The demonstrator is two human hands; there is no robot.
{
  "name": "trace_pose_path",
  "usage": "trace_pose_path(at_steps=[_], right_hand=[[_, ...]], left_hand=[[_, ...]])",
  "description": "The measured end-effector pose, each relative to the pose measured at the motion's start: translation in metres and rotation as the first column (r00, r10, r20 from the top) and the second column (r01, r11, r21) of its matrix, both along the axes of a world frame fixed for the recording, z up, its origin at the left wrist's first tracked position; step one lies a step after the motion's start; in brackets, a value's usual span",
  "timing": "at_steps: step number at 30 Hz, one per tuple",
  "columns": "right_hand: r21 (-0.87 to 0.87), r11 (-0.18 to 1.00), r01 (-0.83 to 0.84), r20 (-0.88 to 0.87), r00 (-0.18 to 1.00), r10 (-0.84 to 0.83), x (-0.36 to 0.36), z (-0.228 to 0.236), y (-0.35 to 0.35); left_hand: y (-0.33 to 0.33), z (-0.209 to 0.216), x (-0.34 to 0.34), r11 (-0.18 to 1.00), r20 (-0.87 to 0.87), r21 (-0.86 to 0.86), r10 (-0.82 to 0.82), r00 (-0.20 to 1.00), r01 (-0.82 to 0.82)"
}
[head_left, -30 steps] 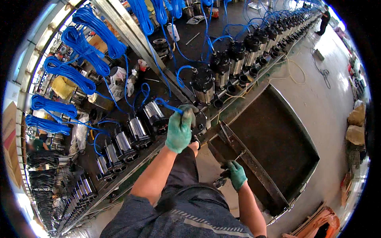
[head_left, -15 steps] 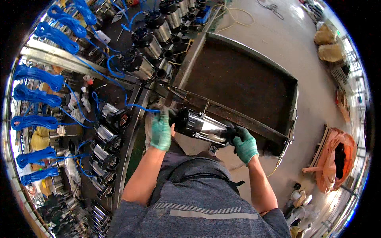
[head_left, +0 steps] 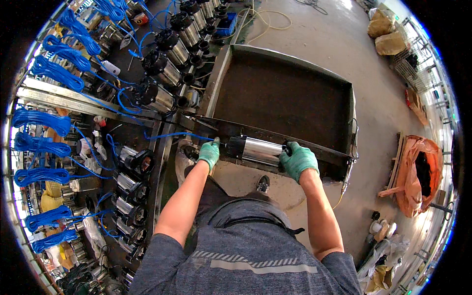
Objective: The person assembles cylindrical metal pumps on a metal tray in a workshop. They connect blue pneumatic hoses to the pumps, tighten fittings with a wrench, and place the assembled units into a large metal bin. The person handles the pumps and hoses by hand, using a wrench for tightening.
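A submersible pump, a shiny steel cylinder with black ends, lies sideways over the near edge of the dark metal tray. My right hand, in a green glove, is closed around its right black end. My left hand, also gloved in green, is closed at the blue cable, just left of the pump's other end. The cable runs from there leftward to the bench. The gloves hide the exact finger contact, and whether the left hand also touches the pump cannot be told.
Steel-and-black pumps stand in a row at the far left. More lie on the left bench beside blue cable coils. An orange sack stands on the right. A yellow hose lies on the floor beyond the tray.
The pump has moved away from my body, onto the tray's near edge, and turned more level. My left hand has shifted slightly right, closing at the cable. My right hand has stayed on the pump's end.
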State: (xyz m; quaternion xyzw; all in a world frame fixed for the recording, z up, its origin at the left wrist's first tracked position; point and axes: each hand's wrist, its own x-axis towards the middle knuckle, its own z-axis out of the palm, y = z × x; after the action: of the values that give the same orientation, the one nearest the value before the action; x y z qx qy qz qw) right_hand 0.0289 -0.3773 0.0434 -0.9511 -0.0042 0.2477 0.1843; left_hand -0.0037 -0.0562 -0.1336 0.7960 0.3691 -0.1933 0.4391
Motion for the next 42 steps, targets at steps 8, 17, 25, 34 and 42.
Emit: trace_pose_path(at_steps=[8,17,25,34,42], right_hand=[[0.603,0.770,0.207,0.050,0.954,-0.295,-0.045,-0.058,-0.051],[0.122,0.596,0.794,0.306,0.541,-0.783,-0.115,-0.109,-0.206],[0.663,-0.019,0.748,-0.217,0.167,-0.962,-0.100,-0.176,-0.250],[0.767,-0.033,0.640,-0.102,0.071,-0.992,-0.076,-0.201,-0.232],[0.808,0.201,0.554,-0.302,0.682,-0.666,-0.098,-0.111,-0.168]], left_hand=[[-0.038,0.026,-0.026,0.942,0.588,0.236,-0.333,0.737,0.237],[-0.072,0.044,-0.035,0.978,0.569,0.131,-0.209,0.795,0.164],[-0.070,0.058,-0.026,0.963,0.523,0.133,-0.269,0.809,0.234],[-0.073,0.071,-0.022,0.942,0.470,0.192,-0.334,0.817,0.275],[-0.079,0.083,-0.022,0.939,0.471,0.228,-0.337,0.815,0.257]])
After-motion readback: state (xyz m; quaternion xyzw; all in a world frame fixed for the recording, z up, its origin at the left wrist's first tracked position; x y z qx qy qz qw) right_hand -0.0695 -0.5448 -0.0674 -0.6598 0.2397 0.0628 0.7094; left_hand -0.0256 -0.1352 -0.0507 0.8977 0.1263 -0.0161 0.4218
